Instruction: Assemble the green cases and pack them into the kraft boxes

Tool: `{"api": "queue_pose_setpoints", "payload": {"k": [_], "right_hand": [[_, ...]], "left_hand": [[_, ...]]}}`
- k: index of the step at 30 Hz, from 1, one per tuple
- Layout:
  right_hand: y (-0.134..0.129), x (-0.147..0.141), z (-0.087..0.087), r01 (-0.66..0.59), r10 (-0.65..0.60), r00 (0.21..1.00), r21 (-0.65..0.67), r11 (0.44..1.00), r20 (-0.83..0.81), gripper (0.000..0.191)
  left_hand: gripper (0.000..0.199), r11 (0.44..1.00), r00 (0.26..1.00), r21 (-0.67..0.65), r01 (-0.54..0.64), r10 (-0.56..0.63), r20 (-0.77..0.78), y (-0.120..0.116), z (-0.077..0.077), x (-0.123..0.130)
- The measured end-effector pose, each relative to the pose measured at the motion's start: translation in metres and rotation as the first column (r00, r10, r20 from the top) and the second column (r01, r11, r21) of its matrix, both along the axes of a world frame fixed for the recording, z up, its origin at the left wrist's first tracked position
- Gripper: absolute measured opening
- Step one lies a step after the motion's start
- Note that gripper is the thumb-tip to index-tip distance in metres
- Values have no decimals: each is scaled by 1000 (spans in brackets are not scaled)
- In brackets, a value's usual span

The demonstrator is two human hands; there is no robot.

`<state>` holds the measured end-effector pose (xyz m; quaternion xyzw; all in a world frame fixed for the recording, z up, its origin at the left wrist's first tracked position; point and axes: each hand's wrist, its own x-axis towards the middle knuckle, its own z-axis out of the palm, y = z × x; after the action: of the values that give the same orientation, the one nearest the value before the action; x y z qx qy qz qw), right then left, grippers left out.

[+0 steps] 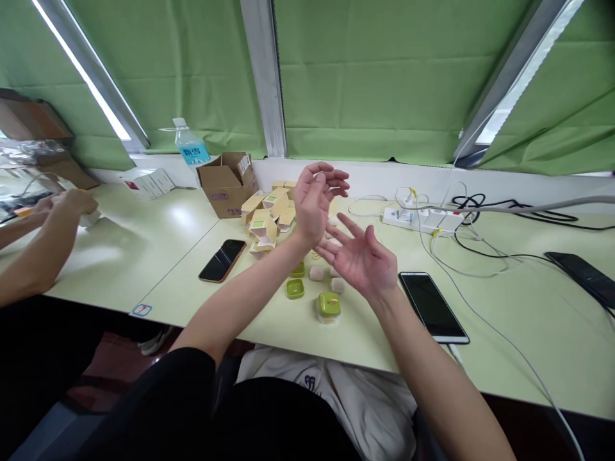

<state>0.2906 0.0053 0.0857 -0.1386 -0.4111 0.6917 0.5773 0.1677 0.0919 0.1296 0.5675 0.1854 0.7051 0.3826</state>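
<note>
My left hand (pixel 312 203) is raised over the table, its fingers loosely spread and curved, with nothing in it. Just to its right and lower, my right hand (pixel 364 261) is held palm up with the fingers apart, also empty. Its fingertips overlap the left wrist in view; whether they touch I cannot tell. Below the hands stands a small clear container with a green lid (pixel 329 303). Beside it are a square green lid or dish (pixel 295 289) and another green piece (pixel 298 269). Several pale beige cylinders, one nearest the front (pixel 337 285), lie partly hidden by my right hand.
Opened small cartons (pixel 263 225) lie before a cardboard box (pixel 227 189) and a water bottle (pixel 191 146). Phones lie left (pixel 222 260) and right (pixel 432 306). A power strip (pixel 423 219) with tangled cables sits behind. Another person's hands (pixel 72 202) work at far left.
</note>
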Motion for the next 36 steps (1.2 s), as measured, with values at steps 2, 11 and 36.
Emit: {"api": "queue_pose_setpoints", "payload": {"k": [2, 11, 36], "right_hand": [[7, 13, 1, 145, -144, 989, 22, 989, -27, 54], [23, 32, -19, 598, -594, 792, 17, 801, 137, 39], [-5, 26, -12, 432, -682, 405, 529, 730, 609, 19]], "left_hand": [[33, 983, 988, 172, -64, 86, -126, -12, -6, -21], [68, 978, 318, 89, 189, 25, -948, -120, -68, -84], [45, 996, 272, 85, 6, 80, -959, -127, -85, -85]]}}
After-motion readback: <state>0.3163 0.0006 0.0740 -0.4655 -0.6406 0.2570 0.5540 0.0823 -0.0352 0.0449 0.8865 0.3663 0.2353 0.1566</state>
